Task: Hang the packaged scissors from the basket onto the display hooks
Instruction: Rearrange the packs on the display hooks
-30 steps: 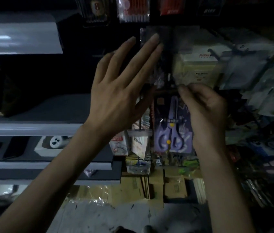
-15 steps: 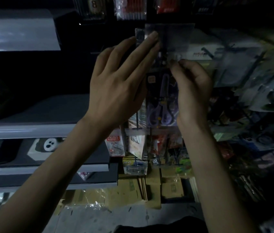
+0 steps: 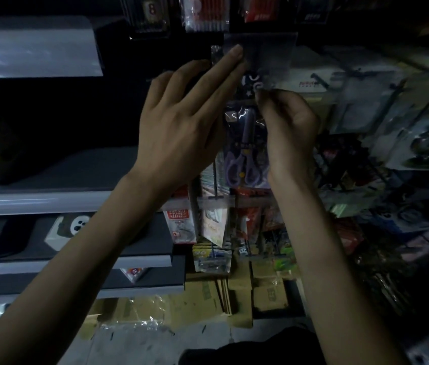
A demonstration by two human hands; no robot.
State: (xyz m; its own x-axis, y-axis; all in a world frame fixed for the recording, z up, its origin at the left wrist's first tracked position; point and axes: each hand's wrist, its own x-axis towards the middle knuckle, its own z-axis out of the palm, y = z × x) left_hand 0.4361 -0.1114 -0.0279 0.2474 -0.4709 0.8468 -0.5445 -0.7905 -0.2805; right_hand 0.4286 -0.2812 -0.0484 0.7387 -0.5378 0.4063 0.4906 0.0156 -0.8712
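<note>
While one packaged scissors [image 3: 245, 154] hangs upright, right hand [image 3: 289, 127] fingers pinching its top, left hand [image 3: 181, 127] fingers spread flat beside it, two hands.

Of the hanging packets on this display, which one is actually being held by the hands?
The clear packet with purple-handled scissors, pinched at its top by the right hand; the red packets above hang untouched.

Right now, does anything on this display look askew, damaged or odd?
Nothing stands out. The packaged scissors hang upright between the left hand and right hand; dim light hides finer detail.
</note>
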